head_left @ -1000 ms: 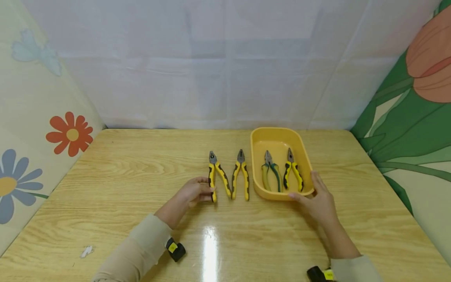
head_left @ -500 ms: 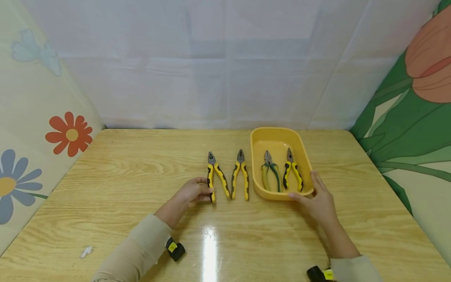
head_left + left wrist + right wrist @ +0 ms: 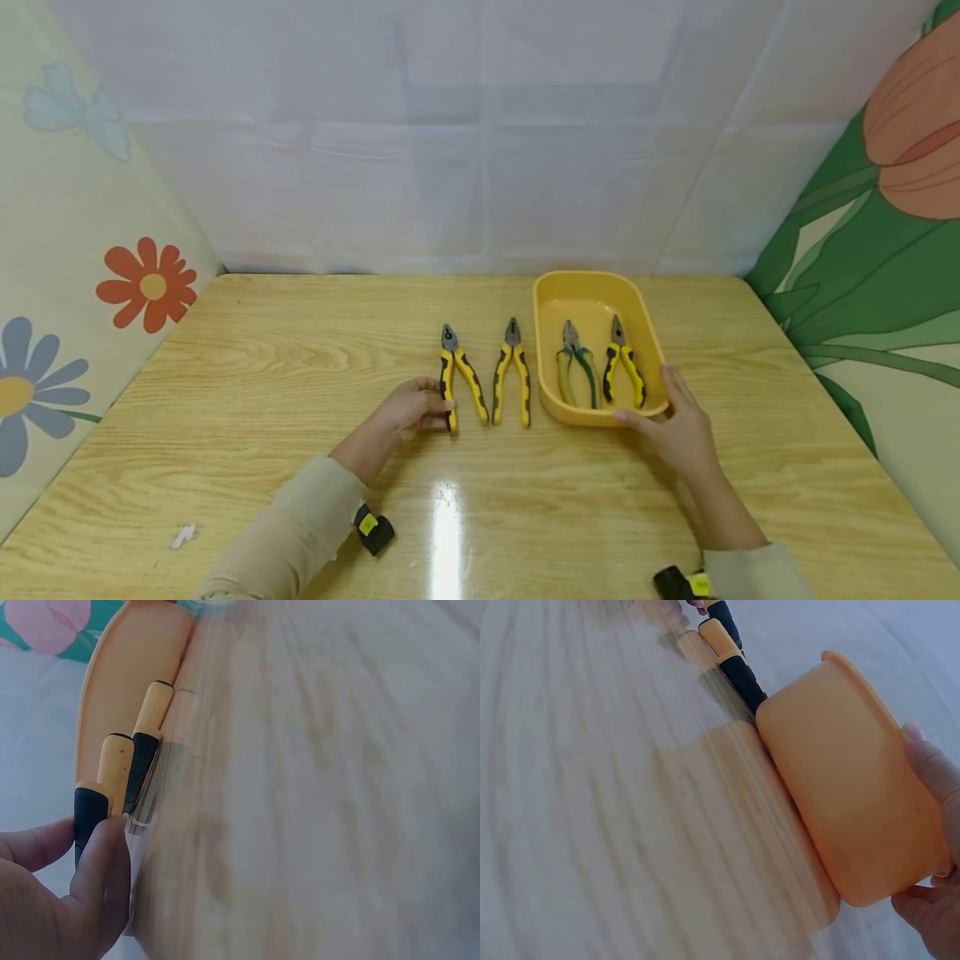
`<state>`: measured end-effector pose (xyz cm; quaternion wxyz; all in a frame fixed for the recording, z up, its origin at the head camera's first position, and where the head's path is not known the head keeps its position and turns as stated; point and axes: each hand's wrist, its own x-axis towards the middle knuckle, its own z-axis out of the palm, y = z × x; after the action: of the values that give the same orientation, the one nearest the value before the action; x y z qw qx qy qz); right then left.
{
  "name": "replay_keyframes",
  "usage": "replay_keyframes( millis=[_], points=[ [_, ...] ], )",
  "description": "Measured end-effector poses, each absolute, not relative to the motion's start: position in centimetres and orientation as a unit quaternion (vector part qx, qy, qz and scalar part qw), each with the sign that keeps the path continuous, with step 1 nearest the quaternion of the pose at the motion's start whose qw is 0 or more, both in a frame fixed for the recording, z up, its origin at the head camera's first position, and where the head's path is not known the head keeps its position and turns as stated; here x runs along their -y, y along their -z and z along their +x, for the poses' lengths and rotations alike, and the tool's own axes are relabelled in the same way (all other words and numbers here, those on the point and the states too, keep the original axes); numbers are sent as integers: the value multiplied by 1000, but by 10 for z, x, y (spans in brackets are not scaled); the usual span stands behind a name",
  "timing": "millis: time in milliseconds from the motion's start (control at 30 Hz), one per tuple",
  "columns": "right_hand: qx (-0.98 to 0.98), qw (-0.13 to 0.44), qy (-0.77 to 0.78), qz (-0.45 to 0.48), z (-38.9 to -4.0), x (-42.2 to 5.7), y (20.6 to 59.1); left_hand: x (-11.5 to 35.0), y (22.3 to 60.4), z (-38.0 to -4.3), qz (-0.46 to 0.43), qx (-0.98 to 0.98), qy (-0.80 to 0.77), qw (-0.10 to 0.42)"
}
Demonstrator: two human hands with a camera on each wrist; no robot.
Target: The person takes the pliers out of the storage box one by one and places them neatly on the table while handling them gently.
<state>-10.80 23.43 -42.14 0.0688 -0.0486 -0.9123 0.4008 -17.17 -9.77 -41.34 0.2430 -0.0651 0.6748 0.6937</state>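
Observation:
My left hand (image 3: 408, 408) pinches the left handle of yellow-and-black combination pliers (image 3: 470, 377), thumb and fingers on either side of the grip in the left wrist view. Their handles are spread, and the jaws point away from me. Just right of them lies a second, similar pair of combination pliers (image 3: 522, 379). My right hand (image 3: 686, 433) grips the near right corner of a yellow plastic bin (image 3: 581, 417), thumb at its front, fingers along its right side. Inside the bin lie green-and-yellow pliers (image 3: 588, 377) and yellow-and-black long-nose pliers (image 3: 633, 375).
The wooden table (image 3: 315, 333) backs onto a white sheet (image 3: 450, 192). Floral panels stand left and right. A white scrap (image 3: 184, 536) lies at the front left. Black wrist devices with yellow labels hang by both sleeves.
The pliers in my left hand have shifted slightly left and toward me, widening the gap to the second pair. My right hand and the bin have stayed put.

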Motion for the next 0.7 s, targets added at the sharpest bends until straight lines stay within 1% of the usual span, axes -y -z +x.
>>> replay_keyframes(
  millis=[700],
  points=[
    [910, 69, -407, -46, -107, -235, 421, 95, 415, -175, -86, -689, -678, 240]
  ],
)
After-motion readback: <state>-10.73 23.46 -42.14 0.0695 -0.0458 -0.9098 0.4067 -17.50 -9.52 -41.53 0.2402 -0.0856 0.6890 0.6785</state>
